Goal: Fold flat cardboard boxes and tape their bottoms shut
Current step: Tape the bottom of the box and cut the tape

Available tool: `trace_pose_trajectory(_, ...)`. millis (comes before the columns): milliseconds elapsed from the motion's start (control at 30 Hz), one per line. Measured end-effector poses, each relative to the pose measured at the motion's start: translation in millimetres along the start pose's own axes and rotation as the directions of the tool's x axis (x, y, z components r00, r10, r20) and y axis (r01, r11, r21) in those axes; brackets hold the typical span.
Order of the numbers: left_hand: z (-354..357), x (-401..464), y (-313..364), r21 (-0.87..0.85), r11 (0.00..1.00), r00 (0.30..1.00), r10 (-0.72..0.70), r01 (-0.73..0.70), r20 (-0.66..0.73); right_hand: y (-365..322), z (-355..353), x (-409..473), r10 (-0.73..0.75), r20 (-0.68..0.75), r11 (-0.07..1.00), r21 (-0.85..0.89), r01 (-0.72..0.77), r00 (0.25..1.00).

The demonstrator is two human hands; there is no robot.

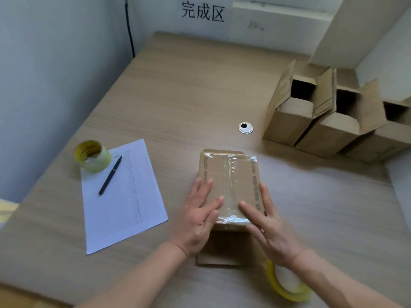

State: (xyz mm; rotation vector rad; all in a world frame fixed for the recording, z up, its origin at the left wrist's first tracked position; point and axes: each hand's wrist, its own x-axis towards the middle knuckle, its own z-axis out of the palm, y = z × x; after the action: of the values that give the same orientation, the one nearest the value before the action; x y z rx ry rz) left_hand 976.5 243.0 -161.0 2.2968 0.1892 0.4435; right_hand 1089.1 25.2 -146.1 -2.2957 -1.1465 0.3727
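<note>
The small brown cardboard box [229,185] stands near the middle of the pale wood-grain worktop [169,103], bottom face up, so the seam can be reached from above. A strip of clear glossy tape [231,187] runs along the centre seam and laps over both ends, and it looks fully laid, so the step in hand is most likely pressing it down for a firm bond.

The left hand [200,216] lies flat on the left half of that face, fingers straight and spread, holding nothing. The right hand [264,221] is likewise flat and wide, its fingers resting along the right half and the box's right edge. With one palm on each side of the seam, the flaps are kept level and the box cannot slide while the tape is rubbed down.

A yellowish roll of clear tape [287,283] lies on the worktop under the right forearm, close by, probably set there for the next box.

To the left lie a white lined paper sheet [124,203] and, on it, a dark pen [110,175]; a second yellow-cored tape roll [93,155] stands at the sheet's far corner, well apart from the box.

At the far right, three open brown cardboard boxes [333,121] stand side by side, flaps up, apparently finished ones parked out of the way. A black-lettered white sign [202,12] hangs on the wall behind.
</note>
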Motion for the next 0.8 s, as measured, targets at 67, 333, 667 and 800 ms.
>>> trace_pose_trajectory(67, 13.9, -3.6, 19.1, -0.283, 0.930, 0.954, -0.276, 0.234, -0.117, -2.4, 8.4, -4.8, 0.052, -0.049, 0.997, 0.065, -0.049, 0.997)
trace_pose_trajectory(333, -4.3, 32.3, 28.9, 0.497, 0.868, 0.985, -0.081, -0.005, 0.152, -16.8, 9.9, -5.8, 0.198, -0.133, 0.953, 0.258, -0.159, 0.971)
trace_pose_trajectory(667, 7.7, 124.9, 11.3, 0.630, 0.738, 0.861, -0.137, -0.242, 0.490, -17.6, 10.1, -3.7, 0.234, -0.166, 0.952, 0.237, -0.192, 0.958)
trace_pose_trajectory(800, 20.1, 145.7, 7.7, 0.607, 0.795, 0.932, -0.218, -0.002, 0.289, -20.5, 13.8, -3.2, 0.266, -0.201, 0.949, 0.227, -0.220, 0.943)
